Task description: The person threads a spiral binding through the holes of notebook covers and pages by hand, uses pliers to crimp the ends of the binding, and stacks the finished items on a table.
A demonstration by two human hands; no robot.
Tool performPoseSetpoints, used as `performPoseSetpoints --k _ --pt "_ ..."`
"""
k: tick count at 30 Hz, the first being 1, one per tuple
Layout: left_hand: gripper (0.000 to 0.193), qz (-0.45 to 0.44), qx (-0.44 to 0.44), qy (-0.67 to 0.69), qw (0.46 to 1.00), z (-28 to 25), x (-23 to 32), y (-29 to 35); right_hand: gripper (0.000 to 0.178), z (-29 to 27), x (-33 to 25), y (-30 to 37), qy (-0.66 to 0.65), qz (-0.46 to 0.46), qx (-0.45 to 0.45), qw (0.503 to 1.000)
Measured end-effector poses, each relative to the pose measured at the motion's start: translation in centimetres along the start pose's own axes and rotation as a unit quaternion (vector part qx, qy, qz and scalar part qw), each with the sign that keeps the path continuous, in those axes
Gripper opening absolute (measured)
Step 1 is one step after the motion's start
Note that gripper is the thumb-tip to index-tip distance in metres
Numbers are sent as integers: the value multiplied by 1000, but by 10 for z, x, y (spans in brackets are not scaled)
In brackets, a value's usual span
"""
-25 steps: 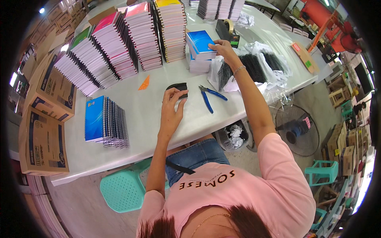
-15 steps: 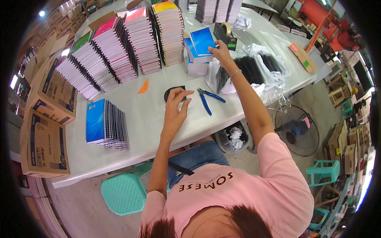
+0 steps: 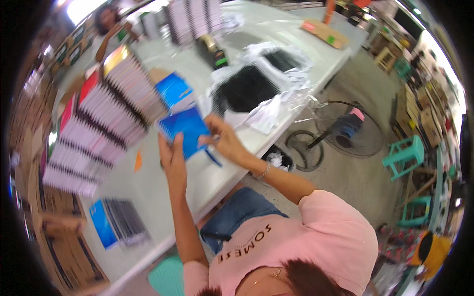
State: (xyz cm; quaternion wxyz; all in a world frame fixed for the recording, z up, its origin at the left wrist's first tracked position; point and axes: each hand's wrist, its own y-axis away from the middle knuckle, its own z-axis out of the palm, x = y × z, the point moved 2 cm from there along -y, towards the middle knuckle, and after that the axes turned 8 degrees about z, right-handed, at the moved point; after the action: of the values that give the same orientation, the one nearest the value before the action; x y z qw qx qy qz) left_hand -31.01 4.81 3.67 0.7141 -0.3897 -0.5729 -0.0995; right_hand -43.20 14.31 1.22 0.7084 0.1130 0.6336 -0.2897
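A blue-covered notebook (image 3: 183, 126) is held up over the table between both hands. My left hand (image 3: 173, 155) grips its lower left side, thumb on the cover. My right hand (image 3: 222, 140) has its fingers closed on the right edge. Behind it is a pile of blue-covered pads (image 3: 174, 90). A blue handle of the pliers (image 3: 213, 159) shows below the notebook; the rest is hidden. Black wire binding coils (image 3: 247, 90) lie on white wrapping to the right. A stack of blue spiral notebooks (image 3: 118, 223) stands at the near left.
Tall stacks of spiral notebooks (image 3: 101, 116) line the left side. A tape dispenser (image 3: 213, 53) and an orange triangular piece (image 3: 138, 162) are on the table. Cardboard boxes (image 3: 69, 246) border its left end. A fan (image 3: 345, 130) stands right; another person (image 3: 109, 27) is across the table.
My right hand has brought a blue notebook from the pile toward me, and my left hand has risen to grip it. The view has turned to the right.
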Motion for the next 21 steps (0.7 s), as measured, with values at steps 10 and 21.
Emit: performPoseSetpoints --k 10,21 --pt "43 -56 -4 -273 960 -75 9 50 8 -196 7 -121 244 -109 256 929" --pt "48 -98 -259 -750 601 -72 32 88 28 -348 62 -185 611 53 408 677"
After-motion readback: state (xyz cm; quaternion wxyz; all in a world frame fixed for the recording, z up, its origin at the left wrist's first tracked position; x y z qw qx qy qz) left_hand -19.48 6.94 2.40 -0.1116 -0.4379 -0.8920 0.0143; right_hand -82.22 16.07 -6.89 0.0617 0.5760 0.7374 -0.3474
